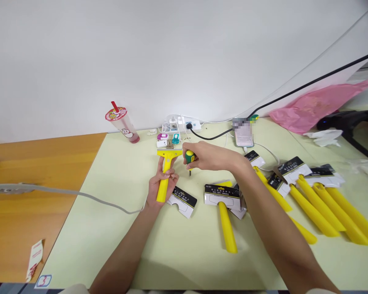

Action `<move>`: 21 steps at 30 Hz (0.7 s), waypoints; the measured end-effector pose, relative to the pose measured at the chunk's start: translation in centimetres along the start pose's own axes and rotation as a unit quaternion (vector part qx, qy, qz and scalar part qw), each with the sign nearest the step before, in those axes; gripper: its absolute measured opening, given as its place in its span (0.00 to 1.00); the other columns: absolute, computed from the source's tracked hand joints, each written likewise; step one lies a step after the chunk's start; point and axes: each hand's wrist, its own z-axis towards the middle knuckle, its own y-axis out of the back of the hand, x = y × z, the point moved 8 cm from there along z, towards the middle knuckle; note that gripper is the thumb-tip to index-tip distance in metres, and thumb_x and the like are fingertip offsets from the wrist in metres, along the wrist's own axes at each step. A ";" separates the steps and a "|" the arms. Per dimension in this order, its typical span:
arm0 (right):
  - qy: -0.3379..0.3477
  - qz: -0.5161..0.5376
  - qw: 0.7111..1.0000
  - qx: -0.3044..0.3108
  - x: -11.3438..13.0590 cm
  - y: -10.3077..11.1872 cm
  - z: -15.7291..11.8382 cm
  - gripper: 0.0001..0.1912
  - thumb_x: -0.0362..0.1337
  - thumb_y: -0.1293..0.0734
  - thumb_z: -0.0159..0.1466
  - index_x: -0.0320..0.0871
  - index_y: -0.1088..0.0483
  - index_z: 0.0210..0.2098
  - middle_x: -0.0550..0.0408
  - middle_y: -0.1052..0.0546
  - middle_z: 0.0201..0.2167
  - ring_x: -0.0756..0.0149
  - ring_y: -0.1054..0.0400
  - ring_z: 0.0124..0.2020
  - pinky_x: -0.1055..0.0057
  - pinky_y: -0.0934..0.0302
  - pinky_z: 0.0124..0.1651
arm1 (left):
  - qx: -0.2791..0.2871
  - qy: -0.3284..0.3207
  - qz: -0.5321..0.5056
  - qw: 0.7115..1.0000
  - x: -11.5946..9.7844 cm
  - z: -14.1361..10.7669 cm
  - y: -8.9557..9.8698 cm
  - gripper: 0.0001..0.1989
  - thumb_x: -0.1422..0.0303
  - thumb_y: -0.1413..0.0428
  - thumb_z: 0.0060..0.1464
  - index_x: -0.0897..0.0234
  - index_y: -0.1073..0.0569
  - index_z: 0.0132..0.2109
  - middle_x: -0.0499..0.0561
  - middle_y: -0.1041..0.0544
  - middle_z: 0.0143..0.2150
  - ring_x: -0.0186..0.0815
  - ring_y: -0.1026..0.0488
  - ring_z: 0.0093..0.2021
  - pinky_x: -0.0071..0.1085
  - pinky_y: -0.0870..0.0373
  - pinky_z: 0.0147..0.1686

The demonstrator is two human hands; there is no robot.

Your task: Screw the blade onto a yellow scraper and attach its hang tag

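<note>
A yellow blade scraper (167, 164) is being held by the left hand (155, 188), fingers curled closed round its handle, over the left half of the worktop (92, 220), blade end facing the back edge. A green-and-yellow screwdriver (190, 156) is being gripped by the right hand (204, 155), fingers wrapped round its handle, shank pointing down just beside the scraper and clear of it. Progress, as judged: one scraper is being handled without its card; a header card (183, 201) is lying just beside the left hand, no handle being visible on it. Whether the screws (163, 154) on the scraper head have been turned is not being shown; no contact is being made by the screwdriver. Apparently left: a carded scraper (226, 224) is lying near the middle, its handle pointing to the front edge, and a group of carded scrapers (321, 207) is lying toward the right edge, touched by neither hand
</note>
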 end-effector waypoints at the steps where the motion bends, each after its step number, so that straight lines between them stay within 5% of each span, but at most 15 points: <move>1: 0.003 0.001 1.000 -0.004 0.0 0.0 0.0 0.10 0.35 0.28 0.66 0.47 0.33 0.42 0.57 0.20 0.36 0.65 0.31 0.30 0.68 0.43 0.35 | -0.001 0.001 0.000 1.000 0.0 0.0 0.0 0.42 0.85 0.45 0.46 0.43 0.27 0.65 0.49 0.30 0.71 0.23 0.31 0.33 0.27 0.28 0.41; 9: 0.022 -0.011 0.999 -0.037 0.4 0.9 -0.7 0.08 0.36 0.29 0.66 0.48 0.32 0.43 0.59 0.22 0.33 0.65 0.33 0.28 0.68 0.46 0.31 | -0.002 0.007 -0.008 1.000 0.1 -0.1 -0.3 0.40 0.85 0.44 0.46 0.45 0.25 0.63 0.50 0.30 0.71 0.23 0.31 0.33 0.27 0.29 0.41; 15: 0.028 -0.031 0.991 -0.126 2.3 3.5 -2.7 0.09 0.40 0.28 0.68 0.49 0.32 0.44 0.58 0.21 0.35 0.62 0.30 0.32 0.67 0.43 0.34 | -0.001 0.008 -0.001 1.000 0.1 0.0 -0.2 0.43 0.85 0.43 0.47 0.42 0.27 0.65 0.49 0.31 0.71 0.24 0.30 0.36 0.27 0.29 0.41; 21: 0.096 0.144 0.955 -0.240 5.1 5.9 -4.3 0.12 0.45 0.27 0.69 0.48 0.30 0.45 0.55 0.18 0.43 0.59 0.23 0.42 0.61 0.29 0.46 | 0.002 0.012 -0.024 1.000 0.2 0.0 -0.2 0.45 0.86 0.43 0.47 0.39 0.29 0.66 0.49 0.30 0.70 0.24 0.29 0.38 0.26 0.29 0.42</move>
